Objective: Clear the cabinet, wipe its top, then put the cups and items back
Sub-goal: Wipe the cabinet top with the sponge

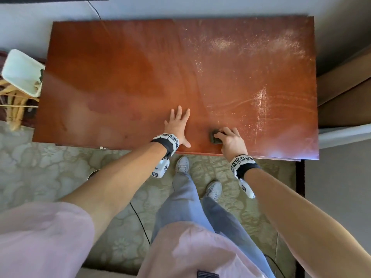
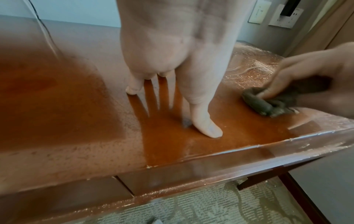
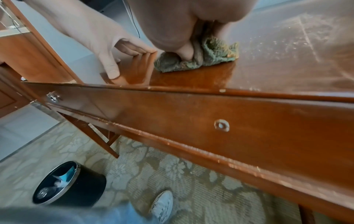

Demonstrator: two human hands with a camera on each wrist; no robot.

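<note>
A reddish-brown polished wooden cabinet top [image 1: 140,67], seen from above, stands against a pale wall with both hands at its near edge.

The right hand [image 1: 230,142] has its fingers curled in a tight grip around a small bunched grey-green terry cloth [image 3: 201,56], pressing it onto the surface just behind the front edge. The left hand [image 1: 177,126] rests flat just beside it, fingers straight and spread, thumb out, holding nothing. To the right of the cloth the surface carries pale dusty streaks and specks [image 1: 251,57]; the left part looks darker and glossier. Beyond the cabinet's left end sits a white rectangular plastic bin [image 1: 20,71]. Below, on the patterned beige-green carpet [image 1: 60,167], stands a round black waste bin with a chrome rim [image 3: 70,184], near the person's grey sneakers [image 1: 182,164].
</note>
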